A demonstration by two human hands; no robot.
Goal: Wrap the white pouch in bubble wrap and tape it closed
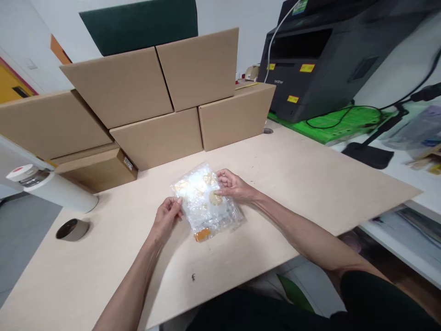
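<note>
A flat, square packet in clear crinkly plastic (201,195) is held between my hands over the table. It is whitish with yellow and gold round patterns, and glare hides part of its face. An orange label (202,235) shows at its lower edge. My left hand (167,213) pinches the left edge, thumb on top and fingers beneath. My right hand (236,186) grips the right side, its thumb lying across the front and its fingers curled at the edge. What exactly is inside the plastic I cannot make out.
Cardboard boxes (156,138) are stacked along the back, with a dark green box (144,25) on top. At the left stand a white bottle (60,188) and a grey-brown cup (72,230). A black printer (310,59) sits at the back right. The table's front edge (220,294) runs near my body.
</note>
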